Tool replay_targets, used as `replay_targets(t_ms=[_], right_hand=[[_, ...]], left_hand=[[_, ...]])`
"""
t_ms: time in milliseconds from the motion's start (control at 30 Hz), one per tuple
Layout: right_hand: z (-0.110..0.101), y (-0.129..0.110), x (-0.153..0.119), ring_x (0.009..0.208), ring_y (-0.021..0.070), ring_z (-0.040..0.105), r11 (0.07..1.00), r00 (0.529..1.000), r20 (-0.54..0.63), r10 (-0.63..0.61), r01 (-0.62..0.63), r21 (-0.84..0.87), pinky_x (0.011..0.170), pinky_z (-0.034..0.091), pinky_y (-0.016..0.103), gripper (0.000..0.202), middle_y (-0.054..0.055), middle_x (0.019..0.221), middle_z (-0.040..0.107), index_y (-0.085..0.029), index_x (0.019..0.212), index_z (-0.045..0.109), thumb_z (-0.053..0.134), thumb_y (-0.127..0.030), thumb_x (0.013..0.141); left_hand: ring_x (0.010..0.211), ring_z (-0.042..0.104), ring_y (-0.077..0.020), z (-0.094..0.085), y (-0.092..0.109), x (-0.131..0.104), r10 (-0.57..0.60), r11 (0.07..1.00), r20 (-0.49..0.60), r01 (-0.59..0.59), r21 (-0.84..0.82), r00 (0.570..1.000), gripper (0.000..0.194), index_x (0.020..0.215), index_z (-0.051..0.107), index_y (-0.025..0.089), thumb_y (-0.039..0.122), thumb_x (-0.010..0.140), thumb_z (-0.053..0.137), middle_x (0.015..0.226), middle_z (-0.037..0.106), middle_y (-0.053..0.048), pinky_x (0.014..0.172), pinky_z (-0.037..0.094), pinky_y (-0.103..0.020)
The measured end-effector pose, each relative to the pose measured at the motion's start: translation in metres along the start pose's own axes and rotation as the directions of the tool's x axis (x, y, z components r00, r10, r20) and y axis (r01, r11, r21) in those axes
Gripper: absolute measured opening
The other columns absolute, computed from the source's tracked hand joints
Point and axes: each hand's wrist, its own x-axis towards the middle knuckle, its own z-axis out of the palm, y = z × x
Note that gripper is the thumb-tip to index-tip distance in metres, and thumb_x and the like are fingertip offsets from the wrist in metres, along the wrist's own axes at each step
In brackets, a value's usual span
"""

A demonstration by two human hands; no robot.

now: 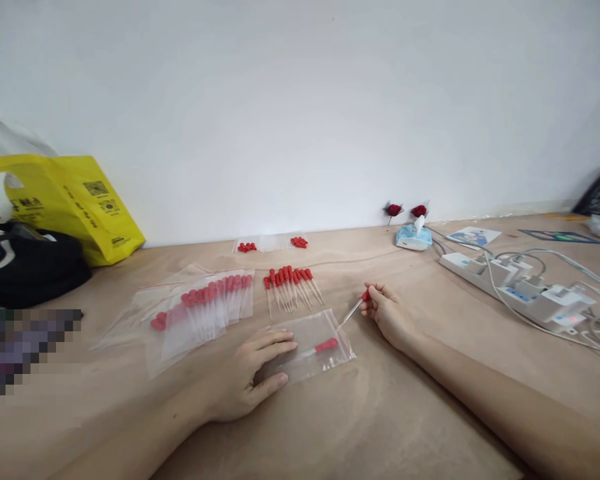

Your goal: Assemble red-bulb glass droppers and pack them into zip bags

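My left hand (253, 373) lies flat, fingers stretched over the closed-end side of a clear zip bag (300, 333). Inside that bag rests one dropper (326, 345) with a red rubber bulb. Between the thumb and fingers of my right hand (384, 313) is a second red-bulbed glass dropper (351, 311), its thin tip pointing down-left at the bag's right edge. Whether the tip is inside the bag mouth I cannot tell. Behind the bag lies a group of loose droppers (293, 287), bulbs away from me. To the left, several overlapping zip bags (200, 313) hold red-bulbed droppers.
Small bags of red bulbs (247, 247) lie near the wall. On the right are a white power strip (510, 290) with chargers and cables, and a blue wipes pack (413, 237). A yellow bag (65, 207) and a black bag (30, 263) stand at the left.
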Motion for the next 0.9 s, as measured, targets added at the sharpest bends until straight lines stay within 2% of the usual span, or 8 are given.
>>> replay_targets(t_ms=[100,200,333,433,500,667,800,900], right_hand=[[0.005,-0.003,-0.01,0.052,0.0099,0.054,0.995,0.996,0.024,0.083,-0.084,0.058,0.051,0.046,0.024,0.021,0.0,0.066,0.056,-0.021,0.08,0.046,0.059,-0.033,0.069],[0.009,-0.007,-0.02,0.055,0.0093,0.057,0.989,0.972,0.189,0.137,-0.145,0.032,0.055,0.047,0.023,0.024,0.0,0.07,0.059,-0.02,0.077,0.045,0.061,-0.034,0.068],[0.01,-0.013,-0.026,0.038,0.0056,0.047,0.97,0.881,0.428,0.2,-0.115,-0.215,0.034,0.032,0.016,0.033,-0.005,0.058,0.055,-0.019,0.079,0.045,0.064,-0.042,0.065],[0.009,-0.014,-0.024,0.031,0.0024,0.035,0.926,0.794,0.549,0.263,-0.048,-0.374,0.029,0.021,0.015,0.034,-0.008,0.051,0.051,-0.018,0.078,0.048,0.067,-0.042,0.062],[0.01,-0.013,-0.023,0.033,0.0019,0.034,0.911,0.762,0.586,0.278,-0.015,-0.413,0.03,0.023,0.015,0.034,-0.007,0.053,0.054,-0.016,0.076,0.051,0.069,-0.04,0.059],[0.015,-0.007,-0.027,0.039,0.0037,0.038,0.893,0.764,0.593,0.253,0.052,-0.447,0.037,0.028,0.017,0.029,-0.004,0.05,0.054,-0.014,0.07,0.063,0.068,-0.042,0.061],[0.015,-0.007,-0.031,0.05,0.0071,0.047,0.907,0.699,0.668,0.255,0.065,-0.415,0.048,0.036,0.02,0.029,0.0,0.06,0.061,-0.015,0.073,0.069,0.067,-0.042,0.062],[0.013,-0.01,-0.03,0.047,0.0064,0.044,0.879,0.667,0.684,0.296,0.091,-0.469,0.046,0.034,0.019,0.031,-0.002,0.055,0.058,-0.016,0.078,0.07,0.071,-0.04,0.058]], left_hand=[[0.121,0.038,-0.0235,0.002,-0.001,-0.001,-0.021,1.0,-0.008,0.021,0.001,1.0,0.043,0.125,0.042,0.027,0.036,0.083,0.047,0.131,0.044,-0.004,0.102,0.027,-0.045],[0.121,0.037,-0.024,0.003,-0.001,0.0,-0.035,0.999,-0.012,0.035,0.004,0.999,0.046,0.127,0.04,0.027,0.037,0.083,0.047,0.131,0.044,-0.004,0.102,0.027,-0.045],[0.121,0.038,-0.0243,0.001,0.003,0.001,-0.025,1.0,-0.013,0.025,-0.011,1.0,0.047,0.127,0.039,0.027,0.036,0.082,0.048,0.129,0.046,-0.004,0.101,0.029,-0.045],[0.121,0.038,-0.0241,0.001,0.004,0.002,-0.045,0.999,-0.002,0.045,-0.003,0.999,0.047,0.127,0.04,0.026,0.036,0.082,0.048,0.13,0.045,-0.004,0.101,0.029,-0.044],[0.12,0.038,-0.0238,0.001,0.003,0.002,-0.048,0.999,0.005,0.048,0.003,0.999,0.047,0.127,0.04,0.025,0.036,0.082,0.048,0.13,0.045,-0.005,0.101,0.029,-0.044],[0.119,0.04,-0.0236,0.003,0.002,0.002,-0.05,0.999,-0.016,0.05,-0.011,0.999,0.047,0.125,0.042,0.026,0.038,0.081,0.05,0.128,0.047,-0.004,0.099,0.032,-0.043],[0.12,0.039,-0.0229,0.002,0.003,0.002,-0.042,0.999,-0.009,0.042,-0.028,0.999,0.047,0.126,0.042,0.026,0.035,0.081,0.05,0.129,0.047,-0.004,0.1,0.031,-0.042],[0.119,0.04,-0.0233,0.001,0.005,0.003,-0.055,0.998,0.01,0.055,-0.005,0.998,0.047,0.125,0.043,0.025,0.035,0.08,0.05,0.129,0.047,-0.005,0.099,0.032,-0.042]])
